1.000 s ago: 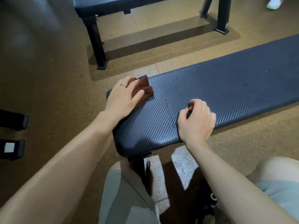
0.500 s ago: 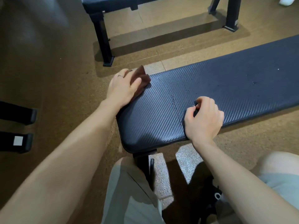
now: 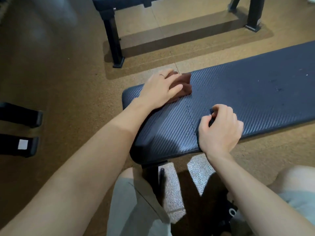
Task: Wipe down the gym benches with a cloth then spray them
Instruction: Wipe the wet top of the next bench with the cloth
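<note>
while the head camera looked down, the left hand [image 3: 160, 89] lay on a brown cloth [image 3: 183, 86] with its fingers mostly straight, and it pressed the cloth flat on the far edge of the dark bench pad [image 3: 247, 99], close to the pad's left end. the right hand [image 3: 219, 132] rested at the near edge of the same pad with its fingers curled. something small and dark showed between thumb and fingers, but i could not tell if it was an object or only shadow.

the long axis of the pad ran from the near left to the far right of the scene. almost all of the unwiped surface, with some pale specks [image 3: 279, 89] on it, lay to the right of both hands. the cloth hand was the farther one and it sat at the left end, so in my judgement the next stroke would need to go rightward along the pad. a second bench [image 3: 119, 7] stood farther away, well apart, on the brown floor [image 3: 59, 74]. no spray bottle was visible.
</note>
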`<state>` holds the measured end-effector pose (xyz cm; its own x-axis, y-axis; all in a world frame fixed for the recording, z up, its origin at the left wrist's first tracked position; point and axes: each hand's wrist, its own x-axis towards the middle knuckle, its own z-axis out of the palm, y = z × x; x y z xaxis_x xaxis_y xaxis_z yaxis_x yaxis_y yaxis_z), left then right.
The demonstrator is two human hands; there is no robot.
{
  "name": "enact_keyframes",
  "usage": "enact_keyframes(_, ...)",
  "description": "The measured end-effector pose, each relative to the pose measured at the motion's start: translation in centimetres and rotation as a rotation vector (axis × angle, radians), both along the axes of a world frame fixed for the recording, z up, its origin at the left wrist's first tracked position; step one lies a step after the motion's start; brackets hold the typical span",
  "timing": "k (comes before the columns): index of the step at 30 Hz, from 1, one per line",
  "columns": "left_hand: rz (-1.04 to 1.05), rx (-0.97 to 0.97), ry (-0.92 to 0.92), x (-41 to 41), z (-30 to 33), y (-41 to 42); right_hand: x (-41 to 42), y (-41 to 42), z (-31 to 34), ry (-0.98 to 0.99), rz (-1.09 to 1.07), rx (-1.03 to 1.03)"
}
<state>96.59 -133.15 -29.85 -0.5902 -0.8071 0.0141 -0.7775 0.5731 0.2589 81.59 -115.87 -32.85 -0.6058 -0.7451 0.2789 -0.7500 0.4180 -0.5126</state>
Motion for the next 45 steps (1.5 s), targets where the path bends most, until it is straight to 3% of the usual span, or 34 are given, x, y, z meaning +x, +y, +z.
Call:
enact_keyframes(7,0.228,0.122,0.027,0.0,1.0,-4.0,-0.5,0.0,-0.4,-0.003,0.013,-0.017)
enact_keyframes(16,0.346,0.208,0.218,8.2,0.5,-2.8,-0.5,0.1,0.1,-0.01,0.022,-0.004)
enact_keyframes(20,0.313,0.16,0.179,8.6,1.0,-1.6,-0.3,-0.1,0.1,-0.025,-0.005,0.02)
enact_keyframes(24,0.267,0.096,0.004,3.6,1.8,-2.7,0.0,-0.3,-0.1,-0.041,-0.032,0.046)
enact_keyframes(29,0.134,0.117,-0.016,-5.7,1.2,-3.8,-0.2,-0.2,-0.3,-0.008,-0.019,0.028)
enact_keyframes(32,0.111,0.156,-0.012,-1.1,1.5,-3.7,-0.4,0.0,-0.2,-0.009,0.007,0.005)
enact_keyframes(36,0.302,0.277,0.068,8.5,1.9,-2.7,-0.2,-0.1,-0.1,0.001,-0.01,0.038)
enact_keyframes(38,0.32,0.237,0.076,10.0,1.9,-2.1,0.0,-0.2,-0.2,0.017,-0.016,0.047)
enact_keyframes(45,0.121,0.067,0.003,-3.8,0.8,-3.4,0.1,-0.1,-0.4,0.057,-0.008,0.051)
